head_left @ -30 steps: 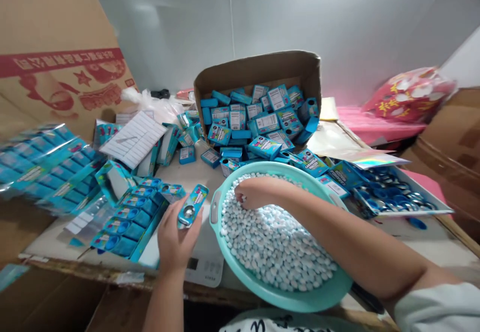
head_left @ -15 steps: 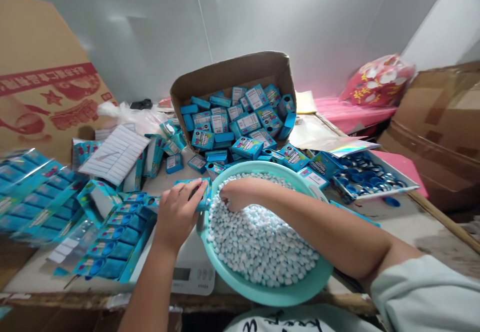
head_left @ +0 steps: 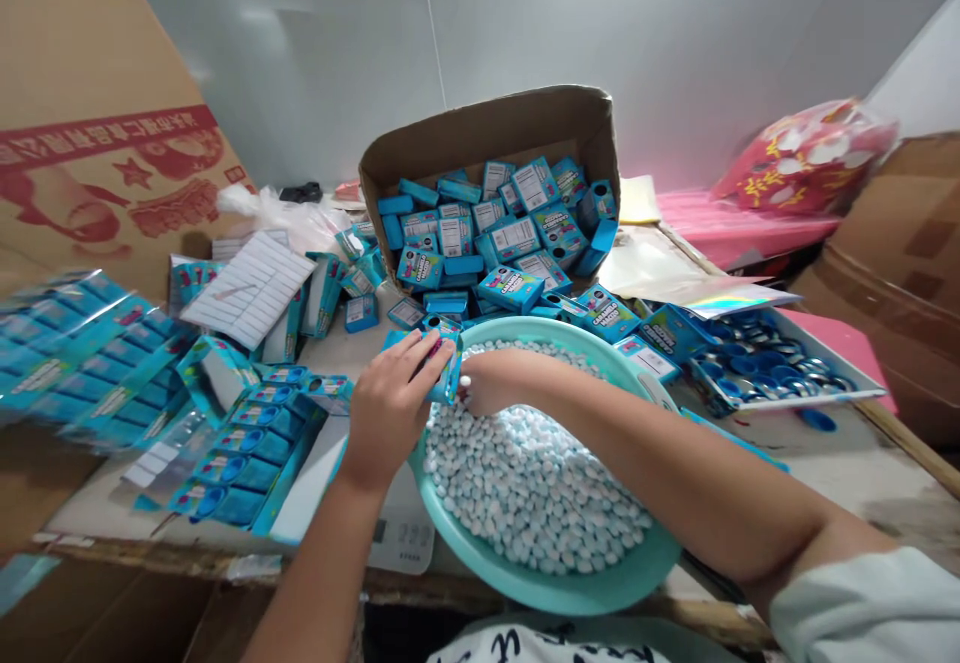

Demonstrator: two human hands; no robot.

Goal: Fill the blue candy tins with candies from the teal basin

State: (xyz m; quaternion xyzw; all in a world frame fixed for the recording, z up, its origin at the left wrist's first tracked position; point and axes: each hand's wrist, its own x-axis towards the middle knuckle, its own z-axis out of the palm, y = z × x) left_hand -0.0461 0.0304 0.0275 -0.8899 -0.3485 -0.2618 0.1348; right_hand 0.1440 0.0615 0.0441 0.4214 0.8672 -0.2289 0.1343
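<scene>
My left hand [head_left: 390,408] is closed round a small blue candy case [head_left: 444,373], held at the left rim of a teal basin [head_left: 600,588]. The basin is heaped with small white and blue candies [head_left: 529,488]. My right hand [head_left: 491,383] rests on the heap with its fingers curled, pinching candies right beside the case; one white piece shows at its fingertips. Left of my left hand lies a display tray [head_left: 247,453] with rows of filled blue cases.
A tipped cardboard box [head_left: 487,133] spills several small blue cartons [head_left: 480,238] behind the basin. A white tray of blue discs [head_left: 772,368] sits right. A white scale [head_left: 401,533] lies under the basin's left edge. Wrapped blue packs [head_left: 82,343] and a large carton [head_left: 90,143] stand left.
My left hand has carried the blue case up and right, from in front of the tray to the basin's rim. My right hand has shifted slightly left to meet it.
</scene>
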